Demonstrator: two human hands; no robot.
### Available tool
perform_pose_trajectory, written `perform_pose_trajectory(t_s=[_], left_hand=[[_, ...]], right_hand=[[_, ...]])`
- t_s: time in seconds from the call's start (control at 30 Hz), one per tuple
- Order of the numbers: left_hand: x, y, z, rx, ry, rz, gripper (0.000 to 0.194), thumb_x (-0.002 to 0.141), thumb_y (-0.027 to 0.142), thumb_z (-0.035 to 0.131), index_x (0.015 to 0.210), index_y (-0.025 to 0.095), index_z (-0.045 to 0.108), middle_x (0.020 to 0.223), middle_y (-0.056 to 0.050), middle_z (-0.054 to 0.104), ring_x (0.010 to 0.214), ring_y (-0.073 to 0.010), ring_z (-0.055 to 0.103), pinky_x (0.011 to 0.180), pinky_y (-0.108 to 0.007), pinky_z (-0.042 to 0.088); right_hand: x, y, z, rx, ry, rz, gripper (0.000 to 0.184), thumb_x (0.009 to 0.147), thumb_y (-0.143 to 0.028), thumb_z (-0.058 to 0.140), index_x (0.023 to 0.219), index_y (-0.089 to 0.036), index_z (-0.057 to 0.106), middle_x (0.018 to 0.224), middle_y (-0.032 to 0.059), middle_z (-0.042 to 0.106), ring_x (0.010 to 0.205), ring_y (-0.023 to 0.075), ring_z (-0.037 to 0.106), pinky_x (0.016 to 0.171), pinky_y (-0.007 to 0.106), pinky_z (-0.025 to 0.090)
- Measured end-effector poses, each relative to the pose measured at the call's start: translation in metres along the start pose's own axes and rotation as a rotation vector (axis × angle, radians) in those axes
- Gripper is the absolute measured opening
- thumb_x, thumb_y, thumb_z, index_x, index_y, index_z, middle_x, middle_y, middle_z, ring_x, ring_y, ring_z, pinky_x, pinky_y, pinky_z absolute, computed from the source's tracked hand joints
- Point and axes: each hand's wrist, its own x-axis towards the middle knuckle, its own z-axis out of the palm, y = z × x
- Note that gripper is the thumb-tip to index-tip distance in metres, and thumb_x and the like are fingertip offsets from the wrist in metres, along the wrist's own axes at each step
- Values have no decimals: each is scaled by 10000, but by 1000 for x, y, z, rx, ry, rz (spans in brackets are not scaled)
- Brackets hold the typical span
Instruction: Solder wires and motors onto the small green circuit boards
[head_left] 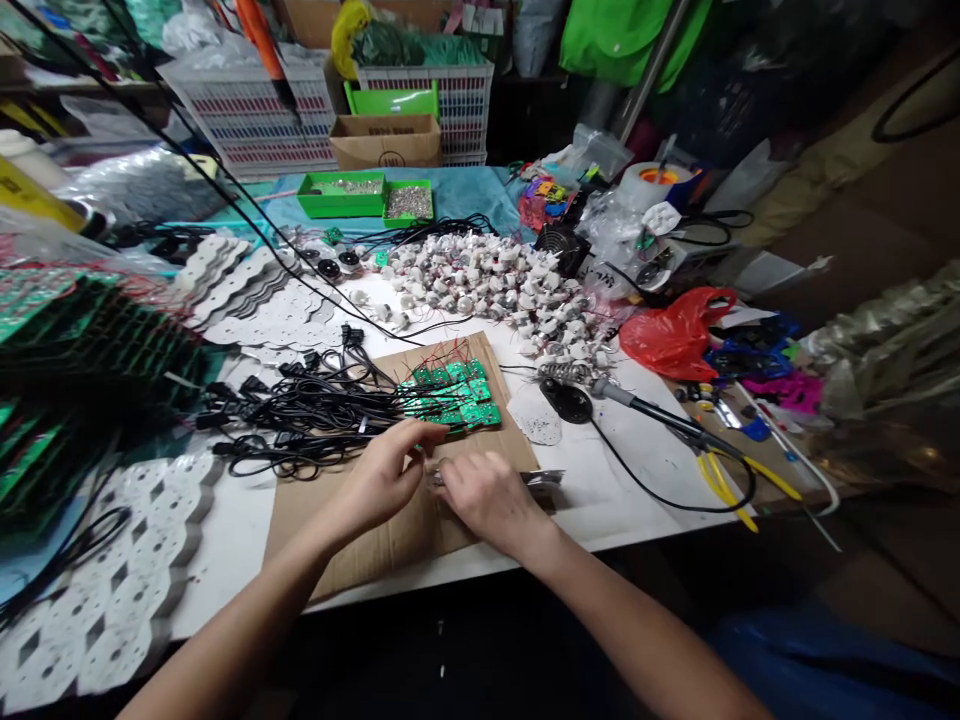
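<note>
Over the brown cardboard sheet (360,545), my left hand (390,468) has its fingers bent and closed towards the thumb. What they hold, if anything, is hidden. Beside it, my right hand (491,500) is closed around a thin silvery strip (546,480) whose end sticks out to the right; its exact kind is unclear. Just beyond both hands lie several small green circuit boards (454,395) in rows, with thin red wires. Black power cords (315,405) with plugs run from these boards to the left.
White motor-like parts (487,280) form a heap behind. A soldering iron (652,408), a black round-ended object (566,400) and yellow-handled pliers (724,485) lie right. Circuit-board stacks (90,330) and grey-white perforated sheets (127,560) stand left. Green trays (341,197) sit at the back.
</note>
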Motion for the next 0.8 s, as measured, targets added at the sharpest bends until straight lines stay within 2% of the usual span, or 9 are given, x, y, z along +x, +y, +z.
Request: perform_pose_trajectory(t_s=[0.13,0.27,0.33,0.4,0.47,0.53,0.7,0.73,0.8], left_hand=[[-38,-16,23,-141,-63,-82,523,856,118,600,1368,220,585,1327,-94,663,1209,-222,635,1024,-374,542],[-39,-21,47,-119,33,-148,394,883,212,672,1271,188,609,1219,-106,701,1102,-237,652,973,-414,531],[-38,-21,52,-71,67,-151,244,908,235,652,1145,180,634,1088,-90,718,992,-226,655,883,-386,533],[-39,-21,55,-28,76,-124,148,936,267,627,1058,183,631,983,-71,713,902,-212,649,808,-351,523],[-43,-21,59,13,96,-86,113,954,274,594,1026,192,622,927,-60,705,859,-205,650,771,-331,518],[-48,-19,67,65,150,-66,96,957,262,564,1009,200,617,897,-57,700,841,-206,656,760,-326,520],[-47,-11,85,155,377,-138,110,927,247,552,979,202,637,901,-82,712,842,-224,667,787,-348,526],[-44,-7,82,127,372,-167,110,913,257,567,966,200,645,889,-80,713,833,-224,665,781,-346,522],[-38,2,67,-7,235,-226,139,881,308,630,951,194,669,855,-58,710,795,-207,647,734,-317,507]], right_hand=[[-8,3,-9,-18,-59,68,440,953,-425,808,1198,-116,614,923,74,667,879,260,613,715,357,387],[-26,17,-17,-22,-37,120,668,889,-455,869,1364,-101,561,996,87,673,915,269,597,756,366,388],[-35,26,-19,-20,-25,162,608,897,-433,864,1328,-108,585,999,84,670,915,261,589,765,363,377],[-43,31,-18,-16,-19,192,408,929,-377,830,1192,-129,640,955,69,662,892,248,581,752,357,356],[-48,30,-14,-10,-13,200,189,957,-299,776,1004,-160,658,880,53,645,846,236,569,728,356,327],[-50,22,-8,0,6,215,132,970,-240,719,887,-183,634,830,48,628,811,232,557,715,358,307],[-48,-7,-2,-42,83,409,69,1012,-199,609,963,-165,644,836,75,634,786,242,565,717,364,308],[-48,-7,-5,-33,84,428,66,1006,-199,615,961,-165,649,830,74,638,783,241,571,715,361,311],[-51,-1,-18,52,53,413,70,976,-217,656,918,-178,658,811,58,647,784,230,587,706,345,320]])
